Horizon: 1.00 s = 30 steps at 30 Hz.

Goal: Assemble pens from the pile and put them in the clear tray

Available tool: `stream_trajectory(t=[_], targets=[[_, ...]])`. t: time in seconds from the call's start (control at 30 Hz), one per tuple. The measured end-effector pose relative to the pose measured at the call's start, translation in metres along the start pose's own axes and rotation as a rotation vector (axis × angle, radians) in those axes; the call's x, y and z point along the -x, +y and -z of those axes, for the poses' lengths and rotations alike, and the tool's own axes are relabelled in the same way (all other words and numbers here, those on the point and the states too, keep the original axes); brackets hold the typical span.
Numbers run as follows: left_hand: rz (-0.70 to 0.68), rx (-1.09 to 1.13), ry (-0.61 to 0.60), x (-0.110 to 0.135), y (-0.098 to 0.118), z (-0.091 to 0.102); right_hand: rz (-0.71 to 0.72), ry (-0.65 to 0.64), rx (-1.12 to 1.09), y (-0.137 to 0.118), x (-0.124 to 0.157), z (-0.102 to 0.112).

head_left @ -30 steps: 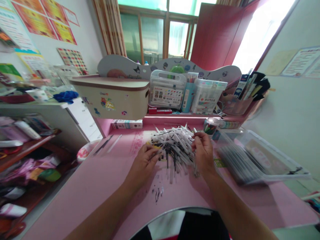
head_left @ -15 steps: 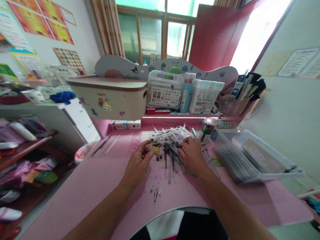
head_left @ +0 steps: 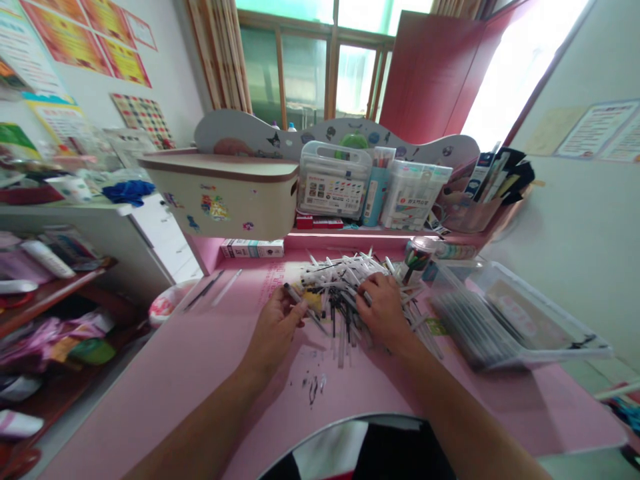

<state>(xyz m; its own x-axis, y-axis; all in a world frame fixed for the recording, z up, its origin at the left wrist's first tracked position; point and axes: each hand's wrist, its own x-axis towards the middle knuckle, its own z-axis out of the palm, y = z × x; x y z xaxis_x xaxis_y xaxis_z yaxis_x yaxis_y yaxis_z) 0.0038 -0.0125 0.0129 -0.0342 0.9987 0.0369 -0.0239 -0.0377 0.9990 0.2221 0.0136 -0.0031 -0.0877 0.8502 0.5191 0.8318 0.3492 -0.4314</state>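
Observation:
A heap of black and white pens (head_left: pixel 345 283) lies on the pink desk (head_left: pixel 200 360) in front of me. My left hand (head_left: pixel 275 323) sits at the heap's left edge with its fingers pinched on one dark pen (head_left: pixel 300 301) that slants up to the left. My right hand (head_left: pixel 385 310) rests on the right side of the heap, fingers curled down among the pens; what they grip is hidden. A few small black bits (head_left: pixel 313 387) lie on the desk nearer to me.
A clear plastic tray (head_left: pixel 520 320) with pens stands to the right. A round cup of pens (head_left: pixel 417 257) sits behind the heap. Marker cases (head_left: pixel 333 180) and a cream box (head_left: pixel 225 193) stand on the raised shelf. Cluttered shelves (head_left: pixel 50 293) stand at left.
My right hand came down from above the heap and settled onto its right side. My left hand drew one dark pen out of the heap's left edge.

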Motion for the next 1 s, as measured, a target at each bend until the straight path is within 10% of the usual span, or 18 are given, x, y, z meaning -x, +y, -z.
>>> stream_trajectory(t=[0.3,1.0], targets=[[0.214,0.456,0.136,-0.006,-0.002,0.002,-0.207,-0.374,-0.799,-0.018,0.014,-0.001],[0.418,0.628,0.063,-0.001,0.001,-0.005,-0.2,-0.257,-0.796,-0.037,0.021,-0.005]])
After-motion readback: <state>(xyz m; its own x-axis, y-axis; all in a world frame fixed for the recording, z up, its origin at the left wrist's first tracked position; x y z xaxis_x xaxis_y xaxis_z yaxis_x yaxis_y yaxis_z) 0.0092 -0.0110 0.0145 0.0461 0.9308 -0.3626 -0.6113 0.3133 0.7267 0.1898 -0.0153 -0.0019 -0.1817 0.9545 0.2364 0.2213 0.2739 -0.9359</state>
